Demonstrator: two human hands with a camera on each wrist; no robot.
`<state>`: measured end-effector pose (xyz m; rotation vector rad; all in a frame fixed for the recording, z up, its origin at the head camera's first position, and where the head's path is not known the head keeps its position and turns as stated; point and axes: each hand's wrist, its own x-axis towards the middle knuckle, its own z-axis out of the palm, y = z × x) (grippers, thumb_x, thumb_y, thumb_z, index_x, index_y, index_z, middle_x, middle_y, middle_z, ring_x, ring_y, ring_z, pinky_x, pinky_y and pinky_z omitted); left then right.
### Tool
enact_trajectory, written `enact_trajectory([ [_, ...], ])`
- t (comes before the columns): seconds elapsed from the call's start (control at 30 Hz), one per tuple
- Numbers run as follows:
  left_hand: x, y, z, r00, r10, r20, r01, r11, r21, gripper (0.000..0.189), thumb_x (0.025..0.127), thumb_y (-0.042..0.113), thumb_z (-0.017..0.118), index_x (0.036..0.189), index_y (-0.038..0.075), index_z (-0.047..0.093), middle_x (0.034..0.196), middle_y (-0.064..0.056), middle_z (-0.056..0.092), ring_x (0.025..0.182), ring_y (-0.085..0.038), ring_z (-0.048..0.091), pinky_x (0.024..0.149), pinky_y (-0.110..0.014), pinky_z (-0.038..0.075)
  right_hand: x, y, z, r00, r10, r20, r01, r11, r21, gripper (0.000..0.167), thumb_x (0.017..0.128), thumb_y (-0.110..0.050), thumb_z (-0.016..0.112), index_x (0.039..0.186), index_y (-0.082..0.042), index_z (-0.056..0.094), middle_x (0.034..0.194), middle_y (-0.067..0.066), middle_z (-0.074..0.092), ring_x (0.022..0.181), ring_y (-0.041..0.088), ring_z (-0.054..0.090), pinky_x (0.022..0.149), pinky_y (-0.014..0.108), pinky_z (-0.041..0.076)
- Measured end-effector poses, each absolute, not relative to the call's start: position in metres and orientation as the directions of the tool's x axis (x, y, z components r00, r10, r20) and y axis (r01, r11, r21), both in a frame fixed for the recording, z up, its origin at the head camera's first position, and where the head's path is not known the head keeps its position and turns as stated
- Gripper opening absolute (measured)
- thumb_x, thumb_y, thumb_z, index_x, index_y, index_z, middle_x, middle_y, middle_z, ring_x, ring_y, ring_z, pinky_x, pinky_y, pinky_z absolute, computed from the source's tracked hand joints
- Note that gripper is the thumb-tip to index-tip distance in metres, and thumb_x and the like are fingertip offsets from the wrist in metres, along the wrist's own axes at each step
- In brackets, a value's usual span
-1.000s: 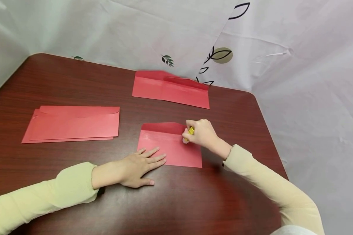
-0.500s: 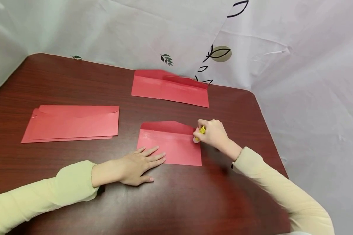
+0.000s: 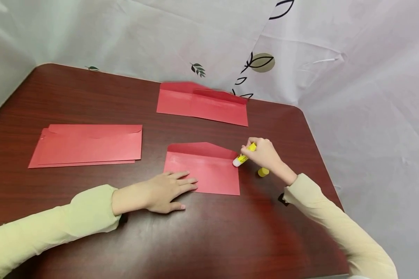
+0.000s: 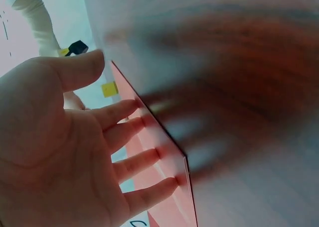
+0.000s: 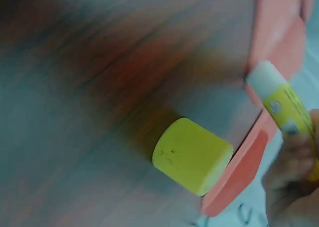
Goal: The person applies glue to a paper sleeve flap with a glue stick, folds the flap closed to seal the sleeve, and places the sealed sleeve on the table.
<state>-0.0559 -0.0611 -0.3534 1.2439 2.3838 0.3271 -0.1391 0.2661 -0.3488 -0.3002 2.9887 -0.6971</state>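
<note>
A person's left hand (image 3: 162,193) steadies a red envelope (image 3: 213,176) on a dark wood table (image 3: 209,240), its 4 fingers straight and spread, their tips resting on the paper near the lower left corner. The thumb stands apart, off the envelope's near edge. The envelope extends ahead of those fingers and to their right, its flap unfolded on the far side. The right hand (image 3: 264,155) grips a yellow glue stick (image 3: 245,155), fingers and thumb curled around the barrel. The stick slants down and leftward out of that grasp, its white tip at the envelope's right edge, just below the flap's crease. A yellow cap (image 3: 263,172) sits on the wood near the right fingers, on the side toward the person. Beyond the left fingers and to their left lie 2 overlapping red envelopes (image 3: 94,145); farther ahead of both hands, 2 more envelopes (image 3: 202,102) overlap with flaps unfolded at the table's far edge. A pale curtain (image 3: 143,38) printed with leaves hangs behind.
</note>
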Motion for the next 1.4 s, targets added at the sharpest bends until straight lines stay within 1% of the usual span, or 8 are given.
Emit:
enact_trajectory([
  [0.2, -0.068, -0.059, -0.350, -0.493, 0.824, -0.280, 0.691, 0.566, 0.450, 0.056, 0.090, 0.037, 0.064, 0.140, 0.016, 0.050, 0.150, -0.001, 0.044, 0.142, -0.031, 0.033, 0.111, -0.058, 0.029, -0.143, 0.283, -0.346, -0.987, -0.104, -0.123, -0.008, 0.795, -0.607, 0.036, 0.093, -0.039, 0.057, 0.072, -0.009, 0.057, 0.048, -0.003, 0.049, 0.046, 0.015, 0.049, 0.046, 0.025, 0.038],
  [0.3, -0.074, -0.058, -0.348, -0.484, 0.835, -0.260, 0.695, 0.548, 0.466, 0.047, 0.090, 0.035, 0.065, 0.133, 0.018, 0.057, 0.143, 0.002, 0.051, 0.137, -0.027, 0.039, 0.110, -0.054, 0.033, -0.144, 0.284, -0.343, -0.987, -0.063, -0.150, 0.069, 0.676, -0.734, 0.043, 0.093, -0.043, 0.057, 0.069, -0.008, 0.051, 0.046, -0.004, 0.045, 0.041, 0.011, 0.040, 0.041, 0.023, 0.031],
  [0.4, -0.083, -0.057, -0.350, -0.504, 0.852, -0.139, 0.730, 0.507, 0.458, 0.039, 0.089, 0.030, 0.067, 0.126, 0.019, 0.062, 0.138, 0.001, 0.056, 0.132, -0.025, 0.045, 0.107, -0.052, 0.037, -0.146, 0.282, -0.339, -0.980, -0.060, -0.190, 0.131, 0.523, -0.842, 0.043, 0.094, -0.044, 0.056, 0.069, -0.010, 0.049, 0.047, -0.005, 0.044, 0.040, 0.008, 0.034, 0.039, 0.022, 0.027],
  [0.53, -0.100, -0.051, -0.353, -0.588, 0.806, 0.070, 0.750, 0.510, 0.421, 0.049, 0.084, 0.020, 0.072, 0.130, 0.013, 0.059, 0.147, -0.006, 0.048, 0.139, -0.028, 0.039, 0.107, -0.054, 0.037, -0.146, 0.275, -0.337, -0.963, -0.126, -0.238, 0.181, 0.351, -0.919, 0.032, 0.096, -0.036, 0.055, 0.074, -0.014, 0.050, 0.053, -0.004, 0.048, 0.046, 0.007, 0.037, 0.044, 0.020, 0.030],
  [0.67, -0.118, -0.047, -0.354, -0.673, 0.735, 0.085, 0.697, 0.591, 0.407, 0.075, 0.077, 0.021, 0.080, 0.142, 0.006, 0.046, 0.154, -0.013, 0.035, 0.144, -0.034, 0.029, 0.113, -0.053, 0.030, -0.149, 0.265, -0.340, -0.945, -0.185, -0.270, 0.236, 0.188, -0.953, 0.016, 0.096, -0.023, 0.055, 0.082, -0.015, 0.054, 0.060, -0.004, 0.055, 0.052, 0.007, 0.044, 0.048, 0.019, 0.034],
  [0.83, -0.132, -0.045, -0.360, -0.705, 0.709, -0.015, 0.644, 0.650, 0.404, 0.097, 0.071, 0.029, 0.085, 0.147, 0.000, 0.033, 0.153, -0.018, 0.035, 0.144, -0.036, 0.029, 0.117, -0.050, 0.025, -0.154, 0.252, -0.345, -0.945, -0.203, -0.256, 0.243, 0.088, -0.966, 0.005, 0.098, -0.018, 0.053, 0.095, -0.014, 0.054, 0.068, -0.005, 0.064, 0.058, 0.007, 0.052, 0.051, 0.017, 0.040],
  [1.2, -0.131, -0.044, -0.364, -0.739, 0.673, -0.029, 0.588, 0.666, 0.459, 0.090, 0.070, 0.021, 0.086, 0.144, 0.001, 0.039, 0.145, -0.016, 0.046, 0.137, -0.034, 0.040, 0.112, -0.048, 0.035, -0.160, 0.227, -0.355, -0.941, -0.230, -0.248, 0.244, 0.048, -0.969, 0.006, 0.099, -0.020, 0.051, 0.097, -0.014, 0.052, 0.070, -0.005, 0.065, 0.062, 0.006, 0.057, 0.059, 0.018, 0.047],
  [1.4, -0.126, -0.042, -0.365, -0.764, 0.645, -0.021, 0.558, 0.677, 0.480, 0.086, 0.071, 0.016, 0.085, 0.144, 0.004, 0.042, 0.146, -0.017, 0.046, 0.137, -0.034, 0.041, 0.110, -0.050, 0.037, -0.162, 0.215, -0.358, -0.935, -0.243, -0.257, 0.250, 0.060, -0.966, 0.009, 0.098, -0.022, 0.051, 0.093, -0.015, 0.053, 0.067, -0.006, 0.066, 0.062, 0.006, 0.060, 0.059, 0.018, 0.047],
])
